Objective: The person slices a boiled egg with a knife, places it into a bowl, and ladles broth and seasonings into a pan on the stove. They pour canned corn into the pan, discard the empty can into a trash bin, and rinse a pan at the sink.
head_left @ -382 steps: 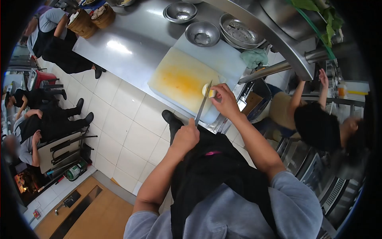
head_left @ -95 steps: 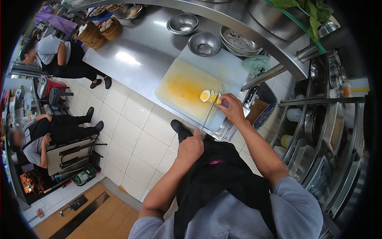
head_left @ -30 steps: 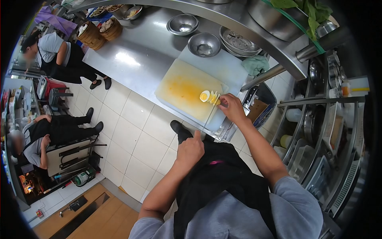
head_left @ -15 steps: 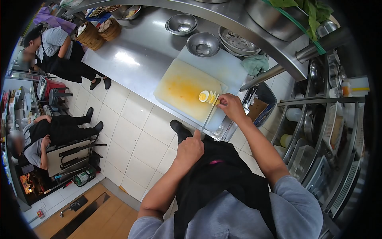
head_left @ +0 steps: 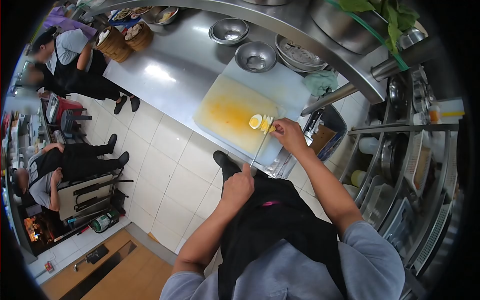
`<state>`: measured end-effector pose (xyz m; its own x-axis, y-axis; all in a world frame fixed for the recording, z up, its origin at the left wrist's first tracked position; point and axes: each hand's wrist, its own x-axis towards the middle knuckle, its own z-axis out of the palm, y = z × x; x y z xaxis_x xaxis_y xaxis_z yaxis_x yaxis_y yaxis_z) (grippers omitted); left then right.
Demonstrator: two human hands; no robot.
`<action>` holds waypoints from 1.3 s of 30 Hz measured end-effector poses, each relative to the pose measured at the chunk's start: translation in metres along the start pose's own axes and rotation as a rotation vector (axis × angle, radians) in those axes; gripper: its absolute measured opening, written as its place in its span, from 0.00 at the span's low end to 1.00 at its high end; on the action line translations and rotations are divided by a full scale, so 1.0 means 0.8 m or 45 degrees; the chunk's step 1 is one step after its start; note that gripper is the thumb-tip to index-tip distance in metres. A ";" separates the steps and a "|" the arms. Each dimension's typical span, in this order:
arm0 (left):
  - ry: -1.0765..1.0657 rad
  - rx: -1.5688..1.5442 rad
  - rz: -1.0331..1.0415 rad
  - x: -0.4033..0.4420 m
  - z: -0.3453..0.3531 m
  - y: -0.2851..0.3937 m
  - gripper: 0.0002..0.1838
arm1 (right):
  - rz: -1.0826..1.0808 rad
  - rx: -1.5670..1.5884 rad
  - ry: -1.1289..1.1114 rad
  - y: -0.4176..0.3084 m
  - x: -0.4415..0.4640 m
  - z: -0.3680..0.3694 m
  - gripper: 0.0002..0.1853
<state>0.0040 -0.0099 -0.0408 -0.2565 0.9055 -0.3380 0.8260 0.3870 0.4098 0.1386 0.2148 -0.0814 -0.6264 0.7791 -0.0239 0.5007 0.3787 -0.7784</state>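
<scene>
My left hand (head_left: 239, 187) is wrapped round the handle of a knife, index finger stretched along its top. The thin knife blade (head_left: 258, 148) points away from me and reaches the sliced boiled egg (head_left: 263, 123) near the right edge of the yellow-stained cutting board (head_left: 225, 131). Several egg slices lean in a row, the leftmost lying flat with its yolk showing. At the row's right end, the fingertips of my right hand (head_left: 289, 134) pinch the egg. The part of the egg under those fingers is hidden.
Steel bowls (head_left: 255, 56) stand behind the board, beside a green cloth (head_left: 320, 82). A steel shelf edge (head_left: 300, 27) crosses above the counter. Bamboo steamers (head_left: 114, 44) sit at its far left. Two co-workers (head_left: 70, 55) (head_left: 45, 172) are at the left, and a rack (head_left: 395, 145) is at the right.
My left hand and the knife have shifted slightly left and away from me. The egg slices by the blade look a little more spread. My right hand stays almost in place.
</scene>
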 end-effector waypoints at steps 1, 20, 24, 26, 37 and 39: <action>0.000 -0.018 -0.003 0.000 -0.003 0.002 0.13 | -0.005 0.014 0.005 0.001 0.000 0.001 0.14; 0.011 -0.039 0.021 0.000 -0.035 0.007 0.12 | -0.046 0.125 -0.076 -0.003 -0.001 -0.012 0.13; 0.035 -0.015 0.041 0.000 -0.041 0.008 0.11 | -0.032 0.129 -0.084 0.004 0.002 -0.008 0.13; 0.038 -0.050 0.039 0.000 -0.042 0.009 0.10 | -0.024 0.141 -0.083 0.004 0.003 -0.009 0.14; 0.288 -0.854 0.051 0.098 -0.060 -0.040 0.11 | -0.056 0.009 -0.213 -0.005 0.013 -0.025 0.29; 0.263 -1.152 -0.038 0.145 -0.092 -0.036 0.13 | -0.092 -0.009 -0.254 -0.005 0.018 -0.027 0.31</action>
<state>-0.0867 0.0970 -0.0300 -0.4272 0.8725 -0.2371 0.1340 0.3204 0.9377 0.1407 0.2354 -0.0648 -0.7664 0.6357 -0.0924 0.4540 0.4343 -0.7780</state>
